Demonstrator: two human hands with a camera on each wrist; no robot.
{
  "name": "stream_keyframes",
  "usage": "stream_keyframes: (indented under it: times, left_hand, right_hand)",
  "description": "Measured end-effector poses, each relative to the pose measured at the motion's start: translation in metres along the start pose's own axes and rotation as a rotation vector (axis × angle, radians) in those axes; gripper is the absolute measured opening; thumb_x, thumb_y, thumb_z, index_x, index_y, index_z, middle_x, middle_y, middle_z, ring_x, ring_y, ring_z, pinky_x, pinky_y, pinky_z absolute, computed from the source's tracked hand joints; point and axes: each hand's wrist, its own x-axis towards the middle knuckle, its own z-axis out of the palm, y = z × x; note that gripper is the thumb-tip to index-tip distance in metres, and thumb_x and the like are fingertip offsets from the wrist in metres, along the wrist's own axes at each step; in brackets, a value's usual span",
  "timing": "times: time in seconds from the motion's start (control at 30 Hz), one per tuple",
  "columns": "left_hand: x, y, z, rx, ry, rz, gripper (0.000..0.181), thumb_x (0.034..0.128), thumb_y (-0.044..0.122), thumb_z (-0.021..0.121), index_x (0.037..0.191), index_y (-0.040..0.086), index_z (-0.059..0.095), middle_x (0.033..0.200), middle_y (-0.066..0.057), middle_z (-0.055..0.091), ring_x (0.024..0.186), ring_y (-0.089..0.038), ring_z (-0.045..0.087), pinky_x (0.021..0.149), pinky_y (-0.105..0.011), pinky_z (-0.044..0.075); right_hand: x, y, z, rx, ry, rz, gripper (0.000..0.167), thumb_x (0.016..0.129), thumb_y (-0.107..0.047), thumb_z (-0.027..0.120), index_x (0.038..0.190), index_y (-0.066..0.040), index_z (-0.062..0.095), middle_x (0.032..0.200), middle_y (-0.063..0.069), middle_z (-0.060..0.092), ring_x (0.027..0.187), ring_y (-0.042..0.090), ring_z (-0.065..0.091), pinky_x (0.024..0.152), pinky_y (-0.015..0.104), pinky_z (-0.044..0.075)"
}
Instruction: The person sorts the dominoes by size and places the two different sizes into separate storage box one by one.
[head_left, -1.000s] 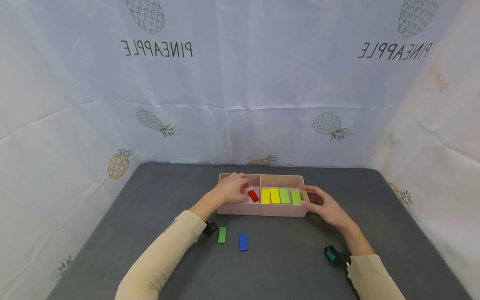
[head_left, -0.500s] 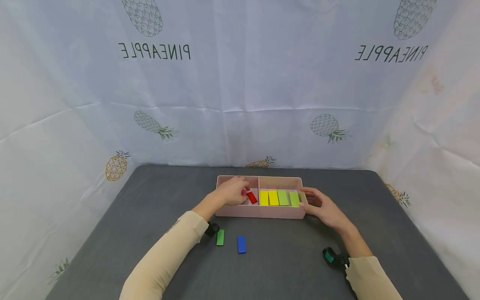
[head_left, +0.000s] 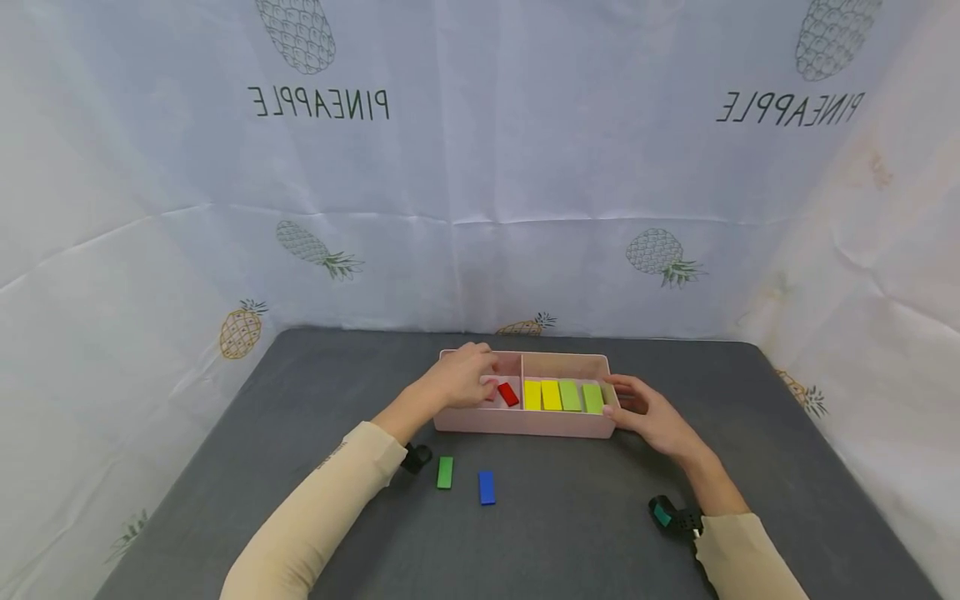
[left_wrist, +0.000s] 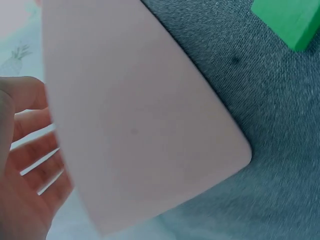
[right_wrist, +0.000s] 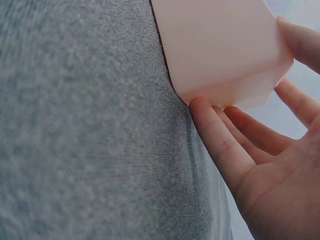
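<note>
A pink box (head_left: 525, 423) with a divider stands on the dark table. My left hand (head_left: 459, 379) is over its left compartment, fingers and thumb apart. Under the fingertips lies a pink block (head_left: 491, 390), beside a red block (head_left: 508, 394). The right compartment holds two yellow blocks (head_left: 551, 395) and two light green blocks (head_left: 592, 398). My right hand (head_left: 651, 417) holds the box's right end, thumb at the front corner rim, fingers against the end wall (right_wrist: 235, 92). In the left wrist view the box wall (left_wrist: 145, 120) hides part of the left hand's fingers.
A green block (head_left: 445, 472) and a blue block (head_left: 487, 487) lie on the table (head_left: 570, 533) in front of the box. The left forearm passes just left of the green block. A white curtain (head_left: 480, 267) with pineapple prints hangs around the table's back and sides.
The pink block, earlier between my left fingertips, now lies in the left compartment, and those fingers have parted and lifted slightly. My right hand stays at the box's right end.
</note>
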Motion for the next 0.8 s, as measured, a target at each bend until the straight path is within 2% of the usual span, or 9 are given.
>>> stream_keyframes:
  times: [0.17, 0.4, 0.63, 0.8]
  left_hand:
    - [-0.009, 0.006, -0.012, 0.029, 0.032, 0.011, 0.029, 0.0953, 0.025, 0.069, 0.12, 0.011, 0.072, 0.118, -0.005, 0.064, 0.105, -0.024, 0.056, 0.091, -0.04, 0.052]
    - [-0.02, 0.011, -0.023, 0.083, 0.096, 0.068, 0.025, 0.0957, 0.026, 0.069, 0.116, 0.012, 0.072, 0.116, -0.005, 0.065, 0.102, -0.023, 0.057, 0.092, -0.036, 0.052]
    - [-0.032, 0.019, -0.026, 0.093, 0.163, 0.109, 0.024, 0.095, 0.023, 0.069, 0.114, 0.01, 0.071, 0.116, -0.006, 0.065, 0.103, -0.024, 0.058, 0.09, -0.038, 0.052]
    - [-0.042, 0.025, -0.023, 0.131, 0.185, 0.121, 0.026, 0.095, 0.024, 0.067, 0.116, 0.009, 0.072, 0.119, -0.007, 0.066, 0.105, -0.025, 0.061, 0.092, -0.04, 0.053]
  right_hand:
    - [-0.001, -0.001, 0.0, 0.024, -0.004, 0.002, 0.066, 0.099, -0.028, 0.068, 0.155, -0.008, 0.038, 0.152, 0.026, 0.04, 0.131, 0.047, 0.049, 0.098, 0.054, 0.049]
    - [-0.002, -0.003, -0.001, 0.024, -0.009, 0.011, 0.067, 0.1, -0.029, 0.067, 0.155, -0.008, 0.037, 0.152, 0.026, 0.04, 0.132, 0.047, 0.048, 0.097, 0.054, 0.049]
    - [-0.001, -0.004, -0.001, 0.008, -0.001, 0.027, 0.066, 0.1, -0.027, 0.066, 0.155, -0.006, 0.036, 0.152, 0.027, 0.039, 0.132, 0.049, 0.047, 0.099, 0.058, 0.047]
    - [0.0, -0.004, 0.0, 0.01, -0.006, 0.025, 0.065, 0.101, -0.027, 0.066, 0.155, -0.005, 0.036, 0.152, 0.028, 0.039, 0.133, 0.05, 0.046, 0.1, 0.059, 0.047]
